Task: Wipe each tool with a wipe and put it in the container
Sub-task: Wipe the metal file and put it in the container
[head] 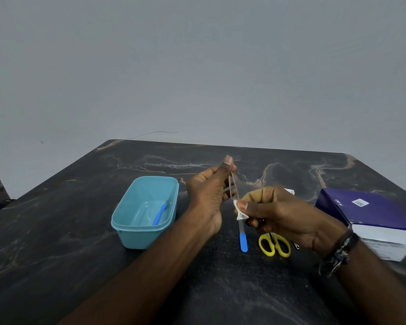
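My left hand (209,193) holds a thin metal tool, likely tweezers (233,187), upright above the dark table. My right hand (281,214) pinches a small white wipe (240,212) against the lower end of that tool. A light blue container (127,227) stands to the left of my hands with a blue-handled tool (161,213) lying inside. On the table below my hands lie a nail file with a blue handle (243,238) and yellow-handled scissors (274,245), whose blades are hidden by my right hand.
A purple and white box (370,219) sits at the right edge of the table (56,231). A small white packet (290,191) peeks out behind my right hand. A grey wall rises behind the table's far edge.
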